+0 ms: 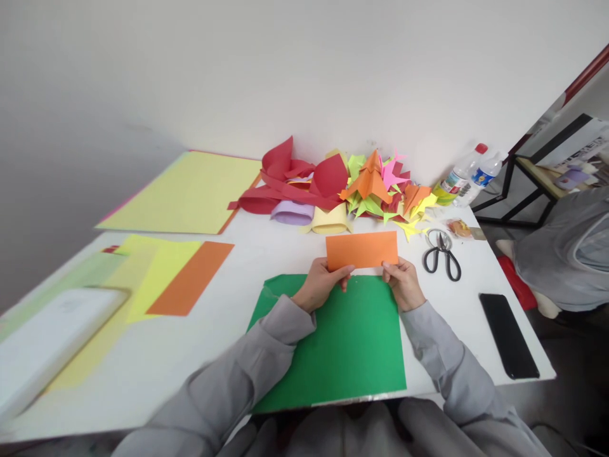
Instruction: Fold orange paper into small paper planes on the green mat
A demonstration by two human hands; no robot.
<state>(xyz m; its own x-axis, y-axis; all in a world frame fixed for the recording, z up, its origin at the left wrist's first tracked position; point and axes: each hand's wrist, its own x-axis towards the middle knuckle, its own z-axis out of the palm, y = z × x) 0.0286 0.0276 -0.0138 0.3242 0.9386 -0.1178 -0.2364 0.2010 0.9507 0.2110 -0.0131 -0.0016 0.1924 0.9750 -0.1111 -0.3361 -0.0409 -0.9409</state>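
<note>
An orange rectangle of paper [361, 249] is held up between my two hands, its long side running left to right. My left hand [323, 280] pinches its lower left part, thumb on the near face. At the lower right corner, my right hand [402, 280] grips it between thumb and fingers. Beneath my hands and sleeves lies a green sheet [342, 343] on the white table. Scissors with black handles [443, 256] rest to the right of my right hand.
Folded paper shapes [371, 184] and red curled paper pieces [295, 181] pile against the wall. Large yellow sheets [185, 190], an orange strip [193, 279] and a white box-like object [61, 336] lie left. Two bottles [461, 174] and a black phone [509, 335] are right.
</note>
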